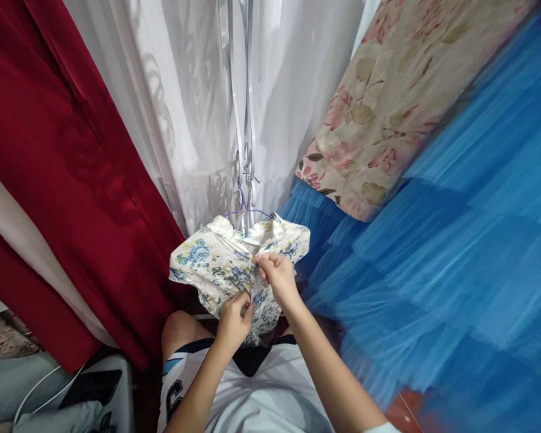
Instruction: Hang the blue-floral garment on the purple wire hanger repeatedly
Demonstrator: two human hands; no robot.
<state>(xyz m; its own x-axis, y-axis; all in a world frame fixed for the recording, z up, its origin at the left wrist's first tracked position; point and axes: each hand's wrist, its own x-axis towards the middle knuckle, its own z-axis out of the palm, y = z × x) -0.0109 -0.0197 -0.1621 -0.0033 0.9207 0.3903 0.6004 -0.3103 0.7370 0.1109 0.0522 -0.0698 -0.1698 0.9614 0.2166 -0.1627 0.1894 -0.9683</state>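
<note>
A white blouse with blue and yellow flowers (225,258) hangs on a thin purple hanger (243,207) in front of me. My right hand (275,273) is closed, pinching the blouse's front edge near the upper middle. Lower and to the left, my left hand (235,319) has its thumb and fingers closed on the same front edge. The two front edges meet between my hands; any buttons there are too small to make out. The hanger's hook is caught at the lower end of white straps (247,108) that hang down from above.
White curtains (184,108) hang behind the blouse. Dark red cloth (85,168) is at the left, a floral cloth (369,132) and a blue tiered tulle skirt (433,258) at the right. A grey bin (125,385) with a white cord and a dark flat object stands at lower left.
</note>
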